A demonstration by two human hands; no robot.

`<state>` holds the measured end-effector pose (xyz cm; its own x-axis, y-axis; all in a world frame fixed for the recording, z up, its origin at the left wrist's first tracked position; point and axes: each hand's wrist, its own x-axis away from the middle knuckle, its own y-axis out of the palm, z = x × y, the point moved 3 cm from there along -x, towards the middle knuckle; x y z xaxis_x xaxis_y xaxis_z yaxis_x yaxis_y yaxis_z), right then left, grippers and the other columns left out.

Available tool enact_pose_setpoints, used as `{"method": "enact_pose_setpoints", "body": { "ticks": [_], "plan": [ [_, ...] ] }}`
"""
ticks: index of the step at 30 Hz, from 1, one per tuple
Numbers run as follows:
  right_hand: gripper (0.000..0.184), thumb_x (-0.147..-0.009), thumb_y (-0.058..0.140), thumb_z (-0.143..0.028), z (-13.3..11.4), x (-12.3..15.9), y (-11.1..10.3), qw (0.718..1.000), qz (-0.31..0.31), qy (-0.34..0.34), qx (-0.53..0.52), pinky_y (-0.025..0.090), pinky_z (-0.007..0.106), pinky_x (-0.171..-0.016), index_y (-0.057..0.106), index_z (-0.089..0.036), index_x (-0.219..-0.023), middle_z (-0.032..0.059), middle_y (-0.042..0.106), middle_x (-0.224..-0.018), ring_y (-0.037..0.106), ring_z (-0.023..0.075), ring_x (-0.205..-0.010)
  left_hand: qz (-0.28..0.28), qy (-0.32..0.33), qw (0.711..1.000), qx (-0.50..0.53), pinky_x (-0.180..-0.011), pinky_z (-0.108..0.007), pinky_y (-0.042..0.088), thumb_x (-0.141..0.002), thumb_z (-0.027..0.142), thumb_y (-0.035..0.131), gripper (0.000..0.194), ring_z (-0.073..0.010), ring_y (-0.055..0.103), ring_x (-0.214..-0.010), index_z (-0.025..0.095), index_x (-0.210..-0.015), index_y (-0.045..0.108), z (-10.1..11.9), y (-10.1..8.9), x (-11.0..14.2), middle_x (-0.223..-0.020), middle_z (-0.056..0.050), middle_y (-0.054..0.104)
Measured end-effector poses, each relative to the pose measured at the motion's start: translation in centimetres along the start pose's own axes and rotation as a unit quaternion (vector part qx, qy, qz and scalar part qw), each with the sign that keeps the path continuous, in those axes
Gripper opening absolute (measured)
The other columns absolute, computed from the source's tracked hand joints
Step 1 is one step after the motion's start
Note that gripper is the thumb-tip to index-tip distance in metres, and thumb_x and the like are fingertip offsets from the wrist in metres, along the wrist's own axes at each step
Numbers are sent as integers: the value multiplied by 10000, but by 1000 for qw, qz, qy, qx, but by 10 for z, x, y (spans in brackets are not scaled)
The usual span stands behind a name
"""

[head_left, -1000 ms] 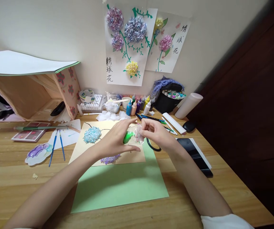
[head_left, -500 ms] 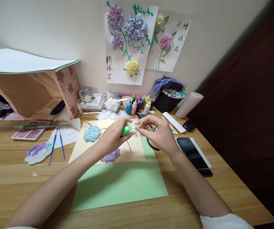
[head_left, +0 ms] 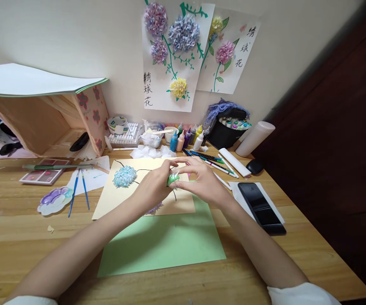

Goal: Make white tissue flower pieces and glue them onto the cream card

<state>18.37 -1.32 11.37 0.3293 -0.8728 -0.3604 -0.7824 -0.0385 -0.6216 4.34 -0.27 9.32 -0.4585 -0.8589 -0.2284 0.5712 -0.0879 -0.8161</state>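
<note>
- The left hand (head_left: 152, 184) held a clear plastic bag with green contents (head_left: 173, 179); the right hand (head_left: 206, 180) curled around it, thumb touching.
- The bag was above cream paper (head_left: 110, 200).
- From it: blue flower (head_left: 124, 176), nine o'clock; green sheet (head_left: 170, 248), six o'clock.

Soft light, dim beyond the right edge of the desk (head_left: 318, 258) — faint shadow on the green sheet (head_left: 170, 245), sheen on the phone (head_left: 262, 206).
</note>
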Motion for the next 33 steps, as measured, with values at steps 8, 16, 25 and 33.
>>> {"method": "enact_pose_setpoints", "body": {
  "ticks": [8,16,25,33],
  "plan": [
    [170,-720,698,-278,8,0,12,999,-28,30,-35,341,392,-991,694,-243,-887,45,571,-1181,483,227,-1143,53,-2,999,7,-618,-273,435,-778,172,514,260,-191,612,-794,200,-1010,398,-4,3,-2,-972,-63,603],
    [89,-712,677,-225,6,-1,26,974,4,53,-219,388,339,-951,672,-215,-800,50,512,-1130,488,207,-1119,31,0,999,-35,-545,-255,389,-815,175,486,207,-197,621,-690,208,-991,382,4,-5,-1,-830,-31,638],
    [105,-741,690,-311,14,-4,16,912,-34,67,-404,416,332,-948,689,-236,-816,22,544,-1151,499,210,-1146,14,24,1000,13,-625,-291,420,-817,193,464,200,-230,616,-809,201,-1015,431,13,-21,-1,-951,-68,642],
    [239,-797,585,-479,31,-9,-58,908,205,85,-355,517,326,-866,590,-261,-897,19,645,-1077,626,173,-989,71,-23,995,62,-678,-288,404,-851,314,494,155,-203,579,-817,198,-954,502,-11,-37,-9,-912,-43,628]
  ]
}}
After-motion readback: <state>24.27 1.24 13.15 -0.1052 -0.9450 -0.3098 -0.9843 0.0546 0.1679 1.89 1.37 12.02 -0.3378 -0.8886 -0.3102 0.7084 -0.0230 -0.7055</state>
